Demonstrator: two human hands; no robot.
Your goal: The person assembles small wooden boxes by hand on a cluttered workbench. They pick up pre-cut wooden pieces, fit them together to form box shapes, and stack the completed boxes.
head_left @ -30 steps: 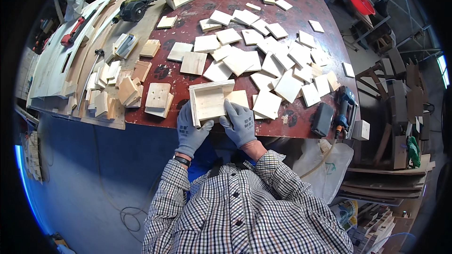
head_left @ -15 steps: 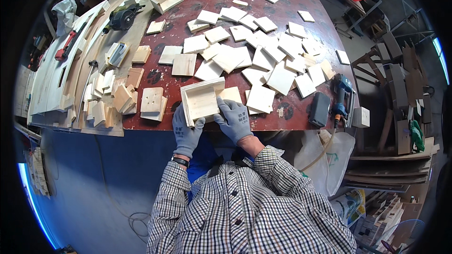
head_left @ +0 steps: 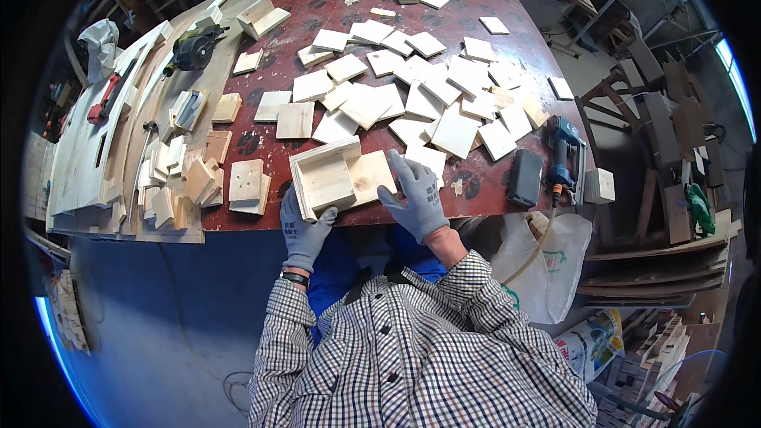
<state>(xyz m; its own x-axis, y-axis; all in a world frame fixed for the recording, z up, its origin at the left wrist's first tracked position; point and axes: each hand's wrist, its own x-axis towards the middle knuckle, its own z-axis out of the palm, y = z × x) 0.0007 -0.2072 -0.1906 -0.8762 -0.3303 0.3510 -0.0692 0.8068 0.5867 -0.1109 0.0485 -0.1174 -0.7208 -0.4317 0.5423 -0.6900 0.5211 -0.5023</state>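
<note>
At the near edge of the table, my gloved left hand [head_left: 305, 226] grips the lower left corner of a small open wooden box [head_left: 329, 181], thumb over its front edge. The box is tilted so that its inside shows. Against its right side lies a square wooden board [head_left: 371, 177]. My gloved right hand [head_left: 416, 196] is just right of that board, thumb and fingers spread; whether the fingertips touch it I cannot tell. Beyond the hands lies a spread heap of pale square boards [head_left: 456, 128]. A single square board [head_left: 295, 120] lies just past the box.
A blue air nailer [head_left: 564, 154] with a hose and a dark rectangular case [head_left: 525, 177] lie to the right. Wood offcuts [head_left: 202, 181] are piled on the left. Farther back stand a dark power tool [head_left: 198, 47] and an L-shaped wooden piece [head_left: 261, 17].
My right hand has come off the box and moved right, its fingers spreading. The box has turned slightly and shows more of its inside. More of the board beside it is visible.
</note>
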